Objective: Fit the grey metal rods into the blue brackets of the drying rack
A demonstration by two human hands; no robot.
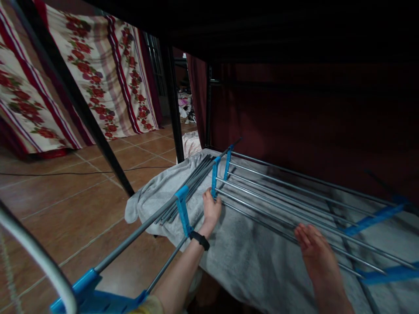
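A partly assembled rack of metal rods [262,185] with blue plastic brackets lies on a grey blanket [242,257]. My left hand [212,208], a dark band on its wrist, has its fingers closed around the lower end of a blue bracket [214,178], where a rod meets it. My right hand [316,246] is at the rack's near-side rods with fingers stretched out and nothing in them; whether it touches a rod I cannot tell. Another blue bracket [183,211] sits on a long grey tube [131,239] left of my left wrist.
Several loose grey rods [193,185] lie bundled on the blanket. Dark metal posts [172,100] and a dark frame overhead surround the bed. A curved white tube [39,255] and a blue end piece [94,296] are at lower left. Flowered cloth [98,74] hangs beyond the tiled floor [98,187].
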